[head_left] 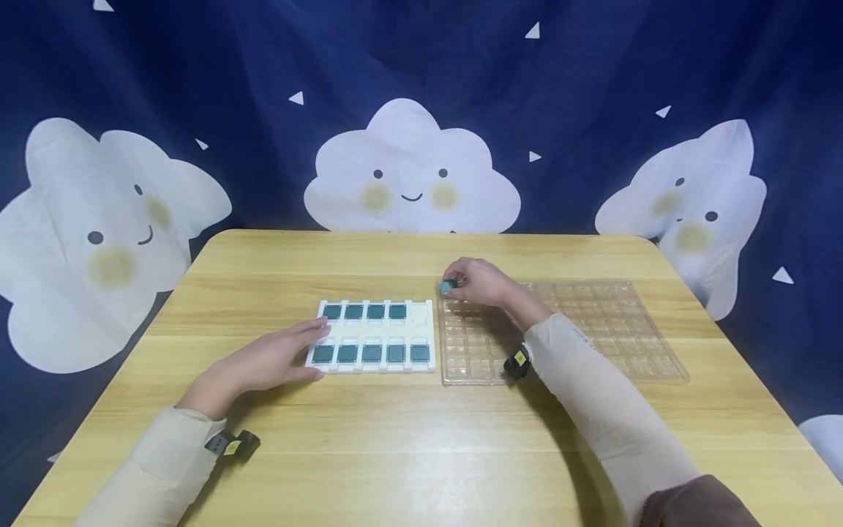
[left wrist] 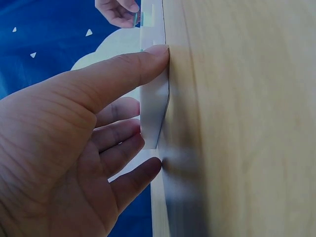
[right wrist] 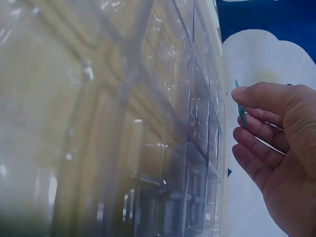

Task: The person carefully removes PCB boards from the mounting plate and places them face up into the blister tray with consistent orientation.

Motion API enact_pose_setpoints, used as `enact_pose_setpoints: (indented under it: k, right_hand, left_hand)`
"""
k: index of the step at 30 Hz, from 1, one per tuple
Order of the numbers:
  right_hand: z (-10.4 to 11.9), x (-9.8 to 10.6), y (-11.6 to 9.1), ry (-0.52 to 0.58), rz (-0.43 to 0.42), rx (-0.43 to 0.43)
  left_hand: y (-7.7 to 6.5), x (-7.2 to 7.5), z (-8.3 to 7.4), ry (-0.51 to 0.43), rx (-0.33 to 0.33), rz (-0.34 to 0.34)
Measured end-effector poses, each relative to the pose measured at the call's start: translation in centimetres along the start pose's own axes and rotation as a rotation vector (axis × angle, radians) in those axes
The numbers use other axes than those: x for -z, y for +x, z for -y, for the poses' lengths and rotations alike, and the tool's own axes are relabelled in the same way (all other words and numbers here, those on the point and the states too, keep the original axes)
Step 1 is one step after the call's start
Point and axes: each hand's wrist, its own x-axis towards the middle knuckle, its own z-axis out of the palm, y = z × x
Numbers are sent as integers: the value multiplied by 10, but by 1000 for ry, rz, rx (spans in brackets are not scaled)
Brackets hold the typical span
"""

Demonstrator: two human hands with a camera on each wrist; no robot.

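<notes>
Green board [head_left: 448, 286]: pinched in right hand [head_left: 484, 282], thumb against fingers — near clear tray [head_left: 612, 329]
White tray [head_left: 362, 331]: nine boards [head_left: 372, 353] — left hand [head_left: 266, 359] touching its end, fingers loosely spread

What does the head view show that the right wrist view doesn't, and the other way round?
Only the head view: the left hand at the left end of the white tray, with nine boards seated in it.
Only the right wrist view: the right hand from its palm side, the held board edge-on.
Both: that hand pinching its board near the clear tray, and the cloud-print backdrop.
</notes>
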Motion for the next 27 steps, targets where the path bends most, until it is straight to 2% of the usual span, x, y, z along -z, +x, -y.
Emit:
enact_pose_setpoints:
  k: [11,27]
  right_hand:
    - [-7,-5,2,-15,40,-43]
    - [-12,-4,5,-33,61,-32]
  left_hand:
    - [2,-2,0,-6,13,11]
    - [3,2,-1,-2,12,6]
